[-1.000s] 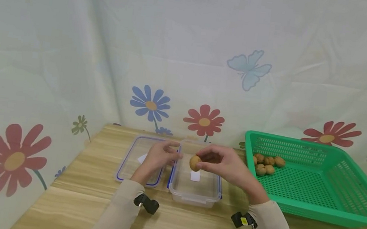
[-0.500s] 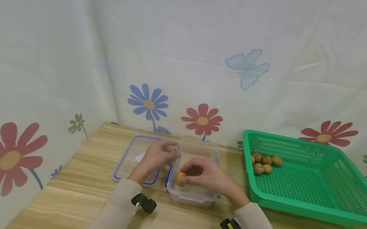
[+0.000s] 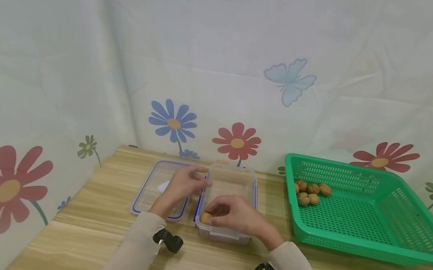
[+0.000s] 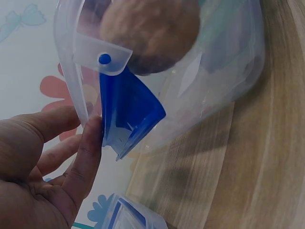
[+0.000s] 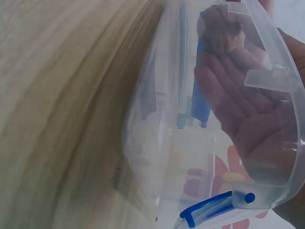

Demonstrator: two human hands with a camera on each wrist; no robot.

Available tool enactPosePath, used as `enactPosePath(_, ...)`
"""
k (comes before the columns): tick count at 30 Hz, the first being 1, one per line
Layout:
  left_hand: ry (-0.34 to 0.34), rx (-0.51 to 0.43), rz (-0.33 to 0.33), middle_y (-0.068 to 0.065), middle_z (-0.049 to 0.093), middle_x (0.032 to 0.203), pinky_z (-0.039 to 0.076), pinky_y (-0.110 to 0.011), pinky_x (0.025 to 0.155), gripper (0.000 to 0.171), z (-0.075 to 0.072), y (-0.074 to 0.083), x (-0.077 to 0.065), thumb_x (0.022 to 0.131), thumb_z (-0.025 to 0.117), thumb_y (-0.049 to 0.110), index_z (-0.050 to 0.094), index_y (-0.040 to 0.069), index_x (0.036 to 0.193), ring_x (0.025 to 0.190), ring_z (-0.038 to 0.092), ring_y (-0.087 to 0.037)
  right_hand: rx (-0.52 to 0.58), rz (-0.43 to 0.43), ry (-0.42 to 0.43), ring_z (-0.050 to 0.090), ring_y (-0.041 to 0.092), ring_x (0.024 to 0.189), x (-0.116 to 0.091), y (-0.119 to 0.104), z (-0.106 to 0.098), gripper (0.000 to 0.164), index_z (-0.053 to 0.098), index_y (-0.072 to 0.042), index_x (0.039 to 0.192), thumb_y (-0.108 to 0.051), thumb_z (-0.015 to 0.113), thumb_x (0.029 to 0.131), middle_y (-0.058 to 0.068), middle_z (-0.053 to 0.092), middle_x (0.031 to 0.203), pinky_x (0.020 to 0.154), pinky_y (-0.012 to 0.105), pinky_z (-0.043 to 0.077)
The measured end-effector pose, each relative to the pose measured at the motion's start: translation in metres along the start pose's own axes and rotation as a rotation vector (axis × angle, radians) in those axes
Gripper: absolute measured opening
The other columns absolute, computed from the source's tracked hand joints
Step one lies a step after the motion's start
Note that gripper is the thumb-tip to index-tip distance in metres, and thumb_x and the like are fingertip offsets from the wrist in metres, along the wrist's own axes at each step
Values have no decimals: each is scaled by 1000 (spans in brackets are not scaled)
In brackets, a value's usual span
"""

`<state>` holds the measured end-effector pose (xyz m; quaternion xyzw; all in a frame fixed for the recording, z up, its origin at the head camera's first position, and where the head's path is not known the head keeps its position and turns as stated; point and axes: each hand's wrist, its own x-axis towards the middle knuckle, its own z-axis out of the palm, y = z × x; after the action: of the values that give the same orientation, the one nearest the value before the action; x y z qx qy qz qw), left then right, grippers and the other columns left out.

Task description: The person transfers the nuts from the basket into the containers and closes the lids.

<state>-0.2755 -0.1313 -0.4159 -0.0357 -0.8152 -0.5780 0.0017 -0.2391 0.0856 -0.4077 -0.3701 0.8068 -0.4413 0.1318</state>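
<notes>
A walnut point(image 3: 205, 217) is pinched by my right hand point(image 3: 237, 215), inside the clear plastic container point(image 3: 227, 235) at its near left corner. Through the container wall, the right wrist view shows the walnut point(image 5: 221, 29) at the fingertips, below the rim. My left hand point(image 3: 182, 185) holds the container's left rim between thumb and forefinger. The left wrist view has the left hand point(image 4: 52, 157) right at a blue side latch point(image 4: 128, 109), which hangs down from the rim. Beyond it, the walnut point(image 4: 151, 31) shows through the plastic.
Left of the container lies its clear lid point(image 3: 143, 194) with a blue seal, a white label point(image 3: 163, 186) on it. A green mesh basket point(image 3: 364, 249) stands to the right, with several walnuts point(image 3: 313, 189) in its left corner. A flowered curtain point(image 3: 208, 63) hangs behind the table.
My right hand has moved left, toward me and down with the walnut, from over the container's middle into its near left corner. The left hand has stayed at the rim.
</notes>
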Motion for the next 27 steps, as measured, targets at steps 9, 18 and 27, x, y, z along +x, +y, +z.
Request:
enactPosePath(9,9,8,-2,-16,76,106,65,-37,75,49,0,0,3,94,83,13,67,4,140,77,75,-24,-64,5,-20,73,9,93,3,2,1,14,80,-8,108,-11,82,95,-2,78,103,86,24,60)
enactPosePath(18,24,-20,5,-18,76,105,66,-39,73,49,-5,-5,-3,93,82,9,66,0,139,78,77,-29,-57,22,-45,73,11,95,6,-2,6,13,79,-7,109,-13,80,97,-1,78,103,87,24,59)
enactPosePath(27,7,-57,32,-19,76,103,66,-38,71,48,2,-3,2,93,82,5,66,-3,138,77,76,-29,-6,2,3,71,16,102,-2,-4,-5,22,75,0,117,-10,79,98,10,77,110,92,30,59)
